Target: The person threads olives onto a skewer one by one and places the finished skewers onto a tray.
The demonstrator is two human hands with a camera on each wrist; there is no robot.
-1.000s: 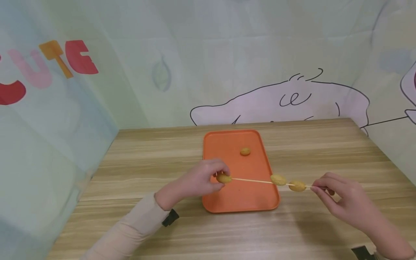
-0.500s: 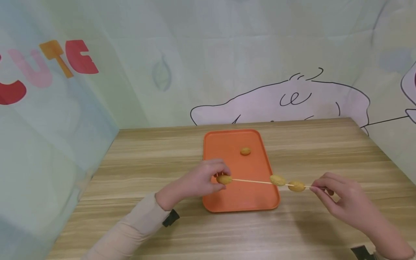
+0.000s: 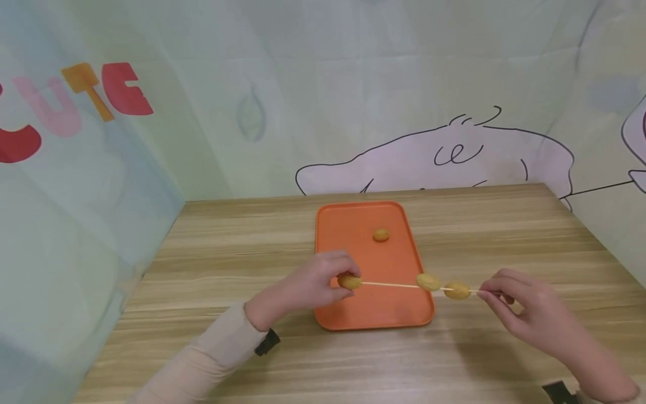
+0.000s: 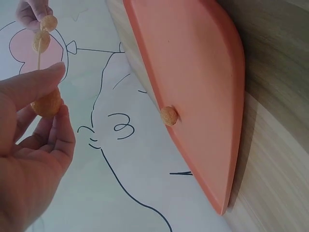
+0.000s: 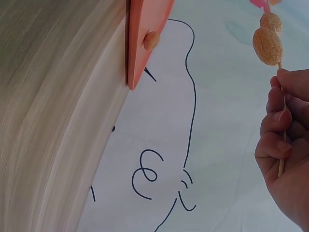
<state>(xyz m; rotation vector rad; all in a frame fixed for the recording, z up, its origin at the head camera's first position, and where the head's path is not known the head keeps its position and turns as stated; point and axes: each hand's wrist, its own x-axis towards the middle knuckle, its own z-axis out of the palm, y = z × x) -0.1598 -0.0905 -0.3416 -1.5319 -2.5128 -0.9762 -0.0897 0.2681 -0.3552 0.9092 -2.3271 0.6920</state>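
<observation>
My left hand (image 3: 318, 281) pinches a golden-brown oval food ball (image 3: 349, 281) between thumb and fingers above the orange tray. A thin wooden skewer (image 3: 388, 284) runs from that ball rightward; how deep its tip sits in the ball is hidden. Two more such balls, a paler one (image 3: 428, 282) and a browner one (image 3: 457, 290), are threaded on the skewer towards its right end. There my right hand (image 3: 530, 308) grips the skewer, and in the right wrist view its lower end (image 5: 281, 166) shows across the palm. Both hands are raised off the table.
One more golden-brown ball (image 3: 381, 234) lies in the far part of the orange tray (image 3: 373, 308). The tray lies on a wood-grain table (image 3: 242, 241). A printed cloth backdrop (image 3: 353, 84) stands behind and to the left.
The skewer with its two balls and my right hand have shifted slightly left. My left hand and its ball have moved a little right and down. The tray and its ball are unchanged.
</observation>
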